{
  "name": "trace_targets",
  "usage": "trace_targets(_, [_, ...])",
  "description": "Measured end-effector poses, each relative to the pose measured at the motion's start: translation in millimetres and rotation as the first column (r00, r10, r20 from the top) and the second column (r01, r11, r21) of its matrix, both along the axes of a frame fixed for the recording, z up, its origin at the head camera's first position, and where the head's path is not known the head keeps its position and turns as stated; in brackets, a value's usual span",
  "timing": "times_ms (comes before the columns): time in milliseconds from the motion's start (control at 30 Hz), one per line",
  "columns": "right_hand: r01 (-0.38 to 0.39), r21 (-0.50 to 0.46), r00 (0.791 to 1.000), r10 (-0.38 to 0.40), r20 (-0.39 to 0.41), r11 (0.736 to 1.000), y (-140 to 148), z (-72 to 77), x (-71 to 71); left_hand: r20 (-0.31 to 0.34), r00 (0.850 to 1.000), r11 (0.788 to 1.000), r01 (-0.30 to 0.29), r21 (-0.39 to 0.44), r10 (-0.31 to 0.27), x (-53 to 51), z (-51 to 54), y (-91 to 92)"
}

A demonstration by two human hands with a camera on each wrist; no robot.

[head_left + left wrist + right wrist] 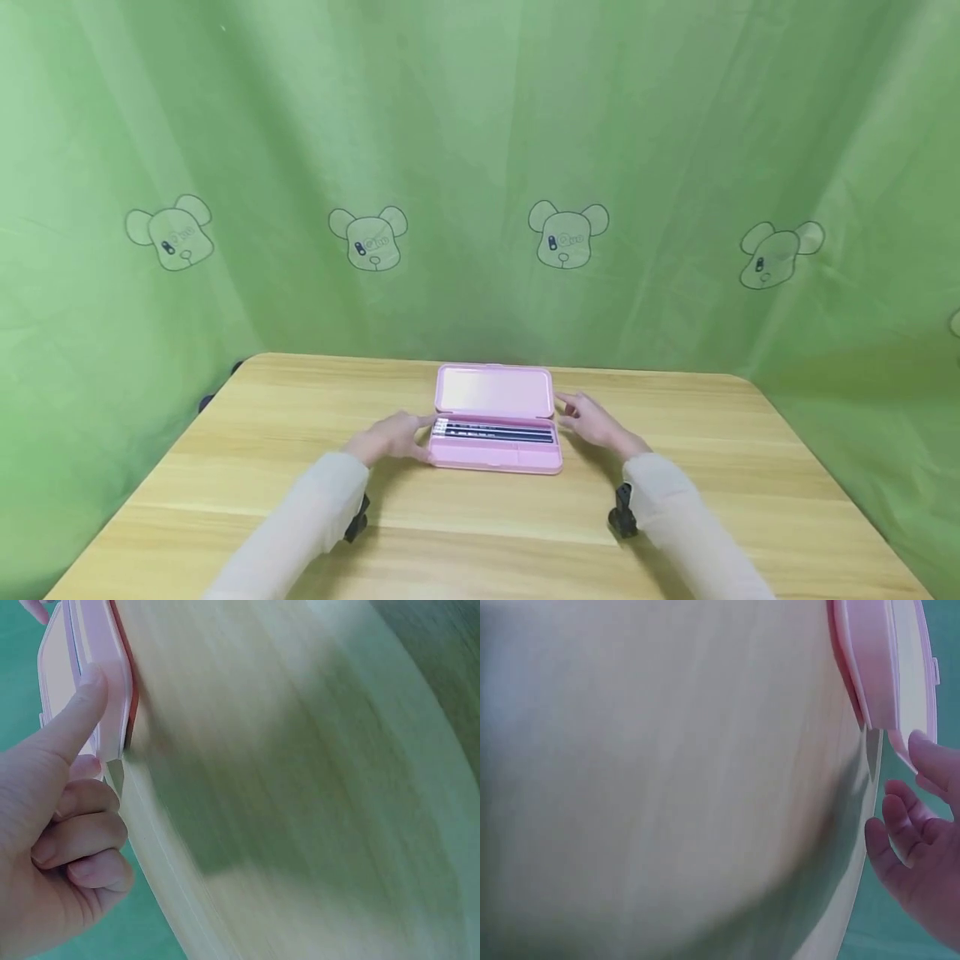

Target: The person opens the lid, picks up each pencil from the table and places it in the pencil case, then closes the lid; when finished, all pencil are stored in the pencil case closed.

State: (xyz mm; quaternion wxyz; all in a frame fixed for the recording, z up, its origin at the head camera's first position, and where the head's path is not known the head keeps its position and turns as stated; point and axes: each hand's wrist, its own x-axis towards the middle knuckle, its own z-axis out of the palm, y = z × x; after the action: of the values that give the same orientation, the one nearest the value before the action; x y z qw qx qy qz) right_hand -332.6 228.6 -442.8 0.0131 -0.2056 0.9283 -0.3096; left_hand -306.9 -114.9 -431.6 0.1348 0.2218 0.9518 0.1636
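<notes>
A pink pencil case (495, 454) lies with its lid (495, 392) raised, toward the back of the table. Several dark pencils (495, 432) with pale ends rest side by side in its rear compartment. My left hand (392, 437) grips the case's left end, thumb at the front corner and index finger toward the hinge. In the left wrist view the thumb (79, 705) lies on the case's side while the other fingers curl below. At the right end is my right hand (596, 422), fingers loosely bent beside the lid's edge; the right wrist view does not settle whether they touch it.
The case stands on a wooden table (480, 533). Behind and around it hangs a green curtain (465, 125) printed with bear heads. Dark wrist devices (622, 512) sit on both forearms, below pale sleeves.
</notes>
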Motion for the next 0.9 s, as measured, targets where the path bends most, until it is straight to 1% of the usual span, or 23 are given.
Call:
trace_targets(133, [0.011,-0.036,0.999,-0.01,0.041,0.999,-4.8,-1.8,-5.3,0.018,1.0,0.999,0.002,0.036,-0.002,0.2,-1.8,-1.5])
trace_targets(267, [0.041,-0.025,0.997,-0.039,0.071,0.999,-10.0,-2.0,-7.4,0.018,1.0,0.998,0.015,0.059,-0.016,-1.0,-4.6,-3.1])
trace_targets(367, [0.054,-0.033,0.995,-0.051,0.086,0.998,-15.0,-1.7,-7.5,0.012,1.0,0.998,0.014,0.065,-0.015,-2.1,-5.0,-4.2])
trace_targets(467, [0.063,-0.071,0.992,-0.055,0.112,0.995,-14.7,-2.2,-4.9,0.015,1.0,0.998,0.017,0.061,-0.018,-1.5,-4.1,-2.5])
trace_targets(567, [0.09,-0.125,0.985,-0.069,0.159,0.988,-10.4,-2.2,-1.0,0.012,1.0,0.998,0.022,0.057,-0.022,-1.1,-5.0,-1.3])
trace_targets(667, [0.123,-0.181,0.98,-0.091,0.174,0.976,-5.5,-1.3,2.1,0.006,1.0,0.998,0.009,0.057,-0.01,-0.9,-5.6,-1.8])
trace_targets(800, [0.196,-0.239,0.975,-0.164,0.147,0.951,-2.0,2.5,9.8,0.004,1.0,0.997,0.005,0.072,-0.006,0.4,-5.5,-3.9])
trace_targets(900, [0.246,-0.257,0.966,-0.214,0.148,0.934,-2.3,5.9,18.4,0.01,0.999,0.994,0.03,0.106,-0.031,2.2,-5.1,-6.3])
